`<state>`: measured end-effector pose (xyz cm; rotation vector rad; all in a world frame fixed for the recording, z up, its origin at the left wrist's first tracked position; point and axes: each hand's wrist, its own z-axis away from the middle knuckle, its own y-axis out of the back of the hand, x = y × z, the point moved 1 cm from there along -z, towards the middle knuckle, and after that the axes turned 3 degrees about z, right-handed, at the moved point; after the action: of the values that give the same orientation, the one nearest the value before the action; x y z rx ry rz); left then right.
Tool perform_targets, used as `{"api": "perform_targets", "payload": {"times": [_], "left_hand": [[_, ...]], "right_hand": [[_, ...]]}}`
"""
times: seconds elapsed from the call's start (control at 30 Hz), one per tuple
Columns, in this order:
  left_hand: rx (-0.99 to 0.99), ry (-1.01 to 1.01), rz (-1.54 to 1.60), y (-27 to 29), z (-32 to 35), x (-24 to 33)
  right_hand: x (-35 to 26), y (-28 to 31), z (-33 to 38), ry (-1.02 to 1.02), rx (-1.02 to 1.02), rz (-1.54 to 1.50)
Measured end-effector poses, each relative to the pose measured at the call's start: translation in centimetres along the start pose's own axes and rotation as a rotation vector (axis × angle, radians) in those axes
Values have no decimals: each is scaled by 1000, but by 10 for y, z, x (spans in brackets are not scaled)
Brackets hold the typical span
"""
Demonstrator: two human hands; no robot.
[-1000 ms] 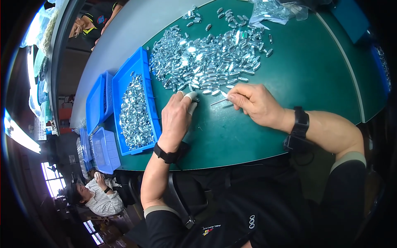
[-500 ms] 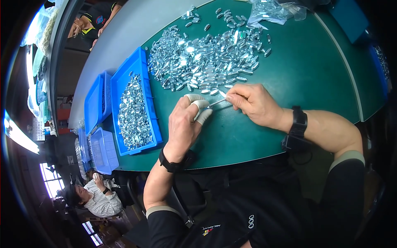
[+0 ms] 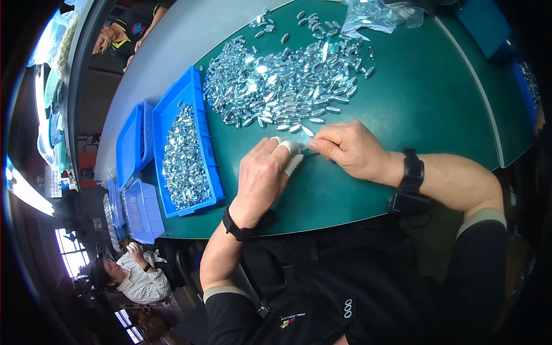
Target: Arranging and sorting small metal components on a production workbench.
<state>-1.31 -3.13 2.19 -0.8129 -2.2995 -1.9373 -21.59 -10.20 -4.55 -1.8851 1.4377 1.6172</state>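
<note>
At the middle of the green counter (image 3: 402, 103), the two hands meet fingertip to fingertip. The left hand (image 3: 261, 175) lies knuckles up, its fingers curled, two of them capped with white finger cots (image 3: 292, 155). The right hand (image 3: 351, 149) has thumb and forefinger pressed together on a small shiny metal piece (image 3: 309, 131), though how much of it is gripped is hard to tell. A black band sits on each wrist.

Just beyond the fingertips spreads a wide heap of silvery metal pieces (image 3: 282, 80), lying loose on the counter. Past the heap, near the far edge, lies a clear plastic bag (image 3: 374, 14) with more pieces in it.

Left of the left hand stands a blue tray (image 3: 198, 103) filled with the same metal pieces. Further left are another blue tray (image 3: 129, 144) and a pale blue basket (image 3: 144, 210). Below the counter's left end sits a person in a striped shirt (image 3: 138, 279).
</note>
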Motion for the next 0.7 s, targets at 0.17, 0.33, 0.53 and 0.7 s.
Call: {"api": "perform_targets", "payload": {"times": [0.17, 0.33, 0.53, 0.7], "left_hand": [[-3, -35, -13, -4, -3, 3], [12, -29, 22, -7, -4, 8], [15, 6, 59, -13, 3, 5], [42, -1, 104, -19, 7, 5]], "right_hand": [[1, -1, 1, -62, 38, -44], [1, 1, 1, -10, 39, 30], [-2, 0, 1, 76, 62, 104], [-2, -2, 2, 39, 64, 78]]}}
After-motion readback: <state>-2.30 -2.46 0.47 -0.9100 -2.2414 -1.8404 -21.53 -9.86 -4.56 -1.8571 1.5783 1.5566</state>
